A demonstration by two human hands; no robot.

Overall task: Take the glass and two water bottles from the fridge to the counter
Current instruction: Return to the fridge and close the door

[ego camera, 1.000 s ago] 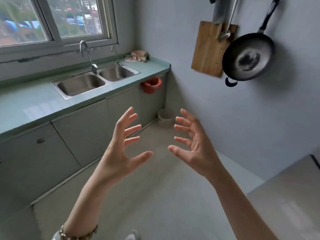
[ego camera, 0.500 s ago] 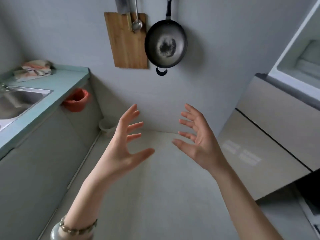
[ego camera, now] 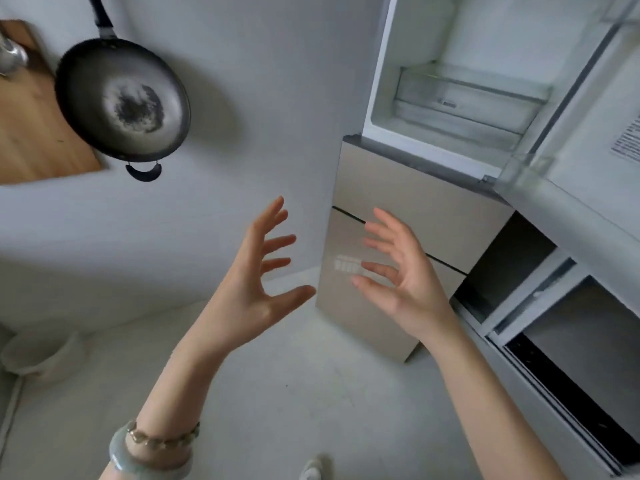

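I hold both hands up in front of me, palms turned toward each other with a gap between them. My left hand [ego camera: 254, 292] has its fingers spread wide and slightly curled, thumb out to the right, gripping nothing. My right hand [ego camera: 403, 282] mirrors it, fingers apart and bent, also empty. On my left wrist I see a pale green bangle [ego camera: 138, 460] and a beaded bracelet [ego camera: 162, 439] just above it.

The fridge [ego camera: 426, 216] stands to the right and farther off, its upper compartment open; I see a clear drawer [ego camera: 467, 95] inside it and the open door [ego camera: 588, 161] swinging toward the near right. The beige lower drawer fronts are shut. I cannot see the glass or the water bottles anywhere in this view.

On the far wall to the left hangs a dark frying pan [ego camera: 123, 102], beside a wooden cutting board [ego camera: 34, 143]. A pale bowl [ego camera: 41, 355] sits on the floor at the left.
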